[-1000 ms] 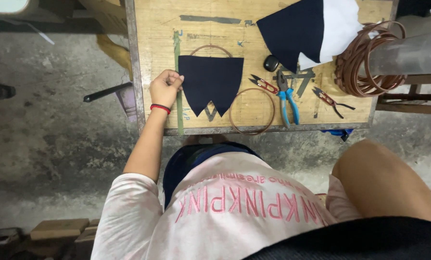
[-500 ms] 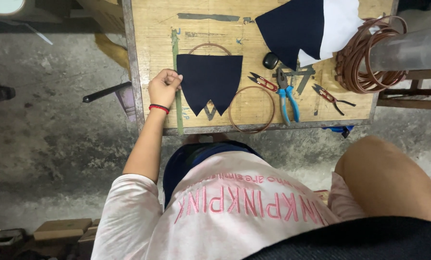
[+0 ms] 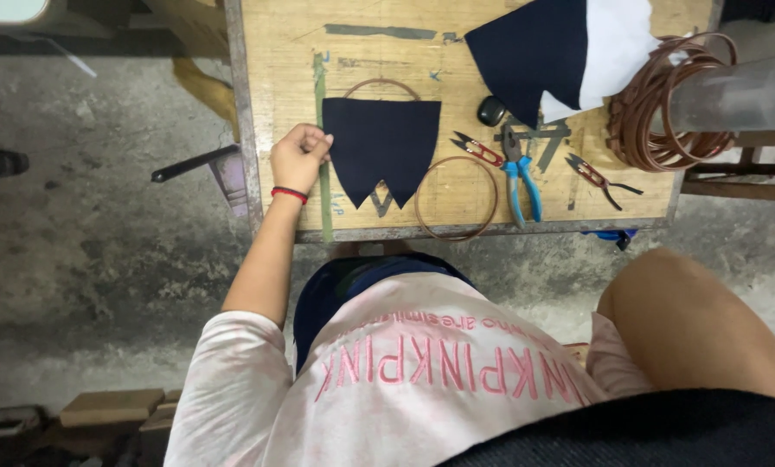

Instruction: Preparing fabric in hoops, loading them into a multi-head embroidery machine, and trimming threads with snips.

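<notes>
My left hand (image 3: 299, 157), with a red band at the wrist, is curled on the upper left corner of a navy fabric piece (image 3: 381, 143). The piece has a straight top and two points at the bottom, and it lies flat on the wooden table (image 3: 275, 60). A brown wire ring (image 3: 419, 203) lies just right of its points. A second ring (image 3: 383, 82) peeks out above its top edge. Only my right upper arm and elbow (image 3: 690, 329) show at the lower right; that hand is out of frame.
Red-handled snips (image 3: 478, 152), blue-handled pliers (image 3: 523, 186) and a second pair of red snips (image 3: 591, 173) lie right of the fabric. Farther back are a small black object (image 3: 491, 110), a larger navy and white cloth (image 3: 543, 52), a coil of brown cord (image 3: 651, 121) and a clear cylinder (image 3: 738, 91). Concrete floor lies to the left.
</notes>
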